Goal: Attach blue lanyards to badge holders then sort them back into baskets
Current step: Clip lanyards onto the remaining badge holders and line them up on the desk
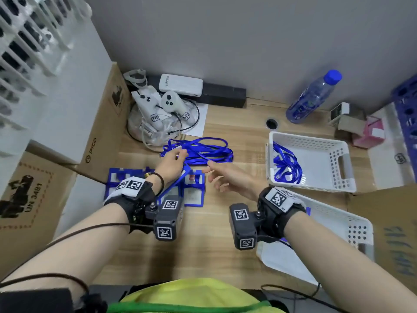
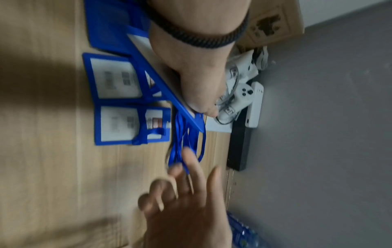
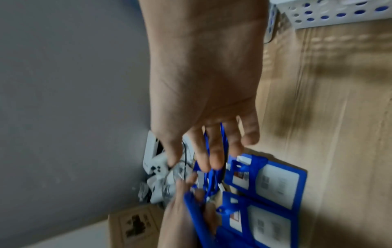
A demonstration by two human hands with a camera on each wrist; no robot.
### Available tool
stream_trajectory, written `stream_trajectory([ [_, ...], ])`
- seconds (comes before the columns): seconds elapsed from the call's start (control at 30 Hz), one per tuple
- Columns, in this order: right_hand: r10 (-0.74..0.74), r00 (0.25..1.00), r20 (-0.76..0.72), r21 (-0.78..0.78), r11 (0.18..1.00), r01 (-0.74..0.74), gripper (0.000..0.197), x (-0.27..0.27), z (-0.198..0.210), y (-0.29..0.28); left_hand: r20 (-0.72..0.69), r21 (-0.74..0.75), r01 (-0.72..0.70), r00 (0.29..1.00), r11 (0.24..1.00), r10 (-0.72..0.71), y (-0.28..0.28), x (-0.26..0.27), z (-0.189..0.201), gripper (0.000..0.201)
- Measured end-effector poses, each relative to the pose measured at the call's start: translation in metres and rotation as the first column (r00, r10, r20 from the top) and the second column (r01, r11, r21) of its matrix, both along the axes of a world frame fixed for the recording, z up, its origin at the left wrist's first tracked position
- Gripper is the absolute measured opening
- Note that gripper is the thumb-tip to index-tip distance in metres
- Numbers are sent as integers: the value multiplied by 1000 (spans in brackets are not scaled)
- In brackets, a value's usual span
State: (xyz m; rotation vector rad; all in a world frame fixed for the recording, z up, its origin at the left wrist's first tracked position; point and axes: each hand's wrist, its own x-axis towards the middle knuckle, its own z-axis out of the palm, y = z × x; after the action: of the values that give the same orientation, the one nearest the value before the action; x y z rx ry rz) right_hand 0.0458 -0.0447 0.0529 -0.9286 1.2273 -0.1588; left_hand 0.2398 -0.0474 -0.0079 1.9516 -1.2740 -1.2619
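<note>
A loose pile of blue lanyards [image 1: 203,152] lies at the middle of the wooden desk. Several blue badge holders [image 1: 194,188] lie flat in front of it. My left hand [image 1: 180,154] grips one blue badge holder [image 2: 165,83] by its edge, tilted up off the desk, with the fingertips at the left end of the lanyard pile. My right hand [image 1: 211,175] hovers just right of it with fingers spread and straight, holding nothing, its fingertips [image 3: 212,156] over the lanyards [image 3: 210,177]. The wrist views are blurred.
A white basket [image 1: 316,139] at the right holds some blue lanyards; a second white basket [image 1: 352,229] sits nearer, under my right forearm. White controllers [image 1: 158,105] and cables lie behind the pile. A water bottle [image 1: 313,96] stands at the back right, and cardboard boxes [image 1: 101,136] line the left.
</note>
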Motion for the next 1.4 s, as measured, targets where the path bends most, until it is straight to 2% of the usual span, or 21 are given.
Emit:
stream_trajectory([
  [0.07,125,992,29,-60,991,-123,27,9,2,4,51,-24,47,998,999,-46,-2,-14,-1,38],
  [0.17,176,981,-81,-169,968,-188,20,12,2,1,17,-35,86,996,996,-86,-6,-36,5,37],
  [0.3,3,988,-154,-273,961,-45,16,-14,-2,-12,-239,-20,38,970,999,-42,-11,-62,15,29],
  [0.43,-165,979,-122,-263,956,128,17,-51,-9,-27,-313,58,240,926,969,-211,-12,-79,19,28],
  [0.47,-202,973,-114,-257,952,168,17,-59,-11,-30,-315,57,236,926,970,-207,-13,-84,18,28],
  [0.6,-347,931,-112,-222,922,317,21,-100,-15,-35,-275,-14,-91,958,996,83,-26,-105,13,17],
  [0.67,-385,910,-156,-195,915,354,25,-123,-20,-36,-245,-18,-141,960,990,133,-33,-117,13,13],
  [0.77,-442,876,-193,-196,892,407,33,-149,-30,-45,-260,36,-181,948,983,184,-39,-131,13,21],
  [0.9,-410,872,-267,-182,910,372,35,-167,-40,-63,-265,77,-197,941,977,211,-45,-153,9,25],
  [1.1,-216,912,-349,-61,976,207,50,-184,-55,-72,-253,90,-179,947,980,196,-54,-186,12,17],
  [1.27,-198,904,-379,-81,980,181,63,-199,-61,-76,-221,70,-157,961,985,168,-63,-204,11,21],
  [1.4,-226,890,-395,-153,972,179,59,-218,-66,-79,-210,67,-159,963,985,170,-66,-214,9,24],
])
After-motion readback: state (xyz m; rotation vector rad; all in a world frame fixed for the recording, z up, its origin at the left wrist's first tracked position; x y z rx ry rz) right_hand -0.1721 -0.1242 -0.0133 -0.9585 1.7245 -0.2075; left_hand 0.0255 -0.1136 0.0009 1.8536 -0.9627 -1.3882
